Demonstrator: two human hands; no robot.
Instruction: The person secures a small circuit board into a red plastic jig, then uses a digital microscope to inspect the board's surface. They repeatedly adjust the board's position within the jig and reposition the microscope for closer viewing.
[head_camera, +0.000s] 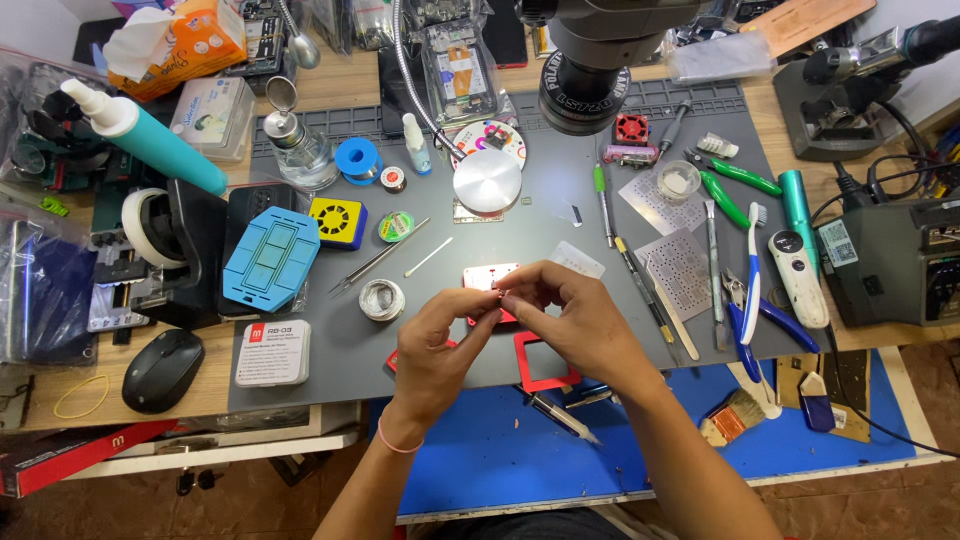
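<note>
- While both hands meet over the middle of the bench (300, 385), a grey mat (560, 215) covers most of it, and a blue mat (480, 450) lies nearer the person.
- At the top, a big black microscope head (590, 70) hangs over the grey mat, well above the hands.
- On the left side sit a black mouse (162, 370) and a blue plastic holder (270, 258), both well apart from the hands.
- Just under the right hand lies a red frame (545, 362), flat, partly on the grey mat and partly on the blue one.
- Near it lie tweezers (372, 265) and a small roll of wire (381, 299), both left of the hands.
- My left hand (435, 345) and right hand (570, 315) come together, fingertip to fingertip.
- Between them is a small red piece (487, 296), held up just above the grey mat, next to a small red and white plate (488, 275).
- Both sets of fingers are pinched shut on that little piece, thumbs and first fingers doing the work.
- It looks very light and thin, so I think it can bend or snap if squeezed hard.
- I think the best place to hold it is by its edges, softly, because something so tiny can slip away and get lost among the tools.
</note>
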